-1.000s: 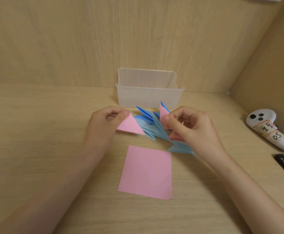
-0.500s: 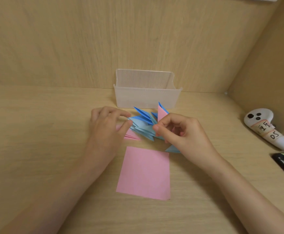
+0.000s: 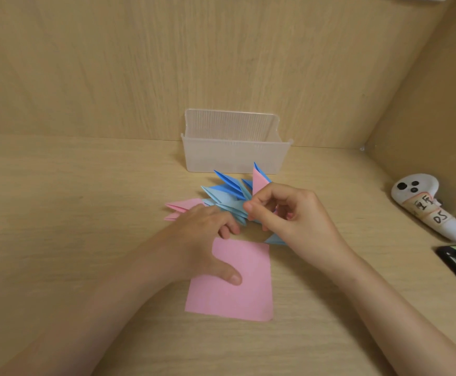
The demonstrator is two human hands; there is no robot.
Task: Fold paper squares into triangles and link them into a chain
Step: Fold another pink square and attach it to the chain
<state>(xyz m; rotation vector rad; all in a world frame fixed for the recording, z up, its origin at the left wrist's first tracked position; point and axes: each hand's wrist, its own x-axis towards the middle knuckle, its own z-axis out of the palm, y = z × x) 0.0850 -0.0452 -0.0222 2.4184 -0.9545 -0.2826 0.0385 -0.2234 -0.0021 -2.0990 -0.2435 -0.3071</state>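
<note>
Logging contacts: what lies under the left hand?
The left hand rests its thumb on the flat pink square; its fingers cover part of the blue chain and folded pink triangle. Anything beneath them is hidden.

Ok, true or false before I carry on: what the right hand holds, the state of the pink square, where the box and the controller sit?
1. The right hand pinches the chain of paper triangles. True.
2. The pink square is already folded. False: it lies flat, with the thumb of the left hand on it.
3. The clear plastic box stands behind the chain. True.
4. The white controller lies left of the hands. False: it lies to their right.
</note>
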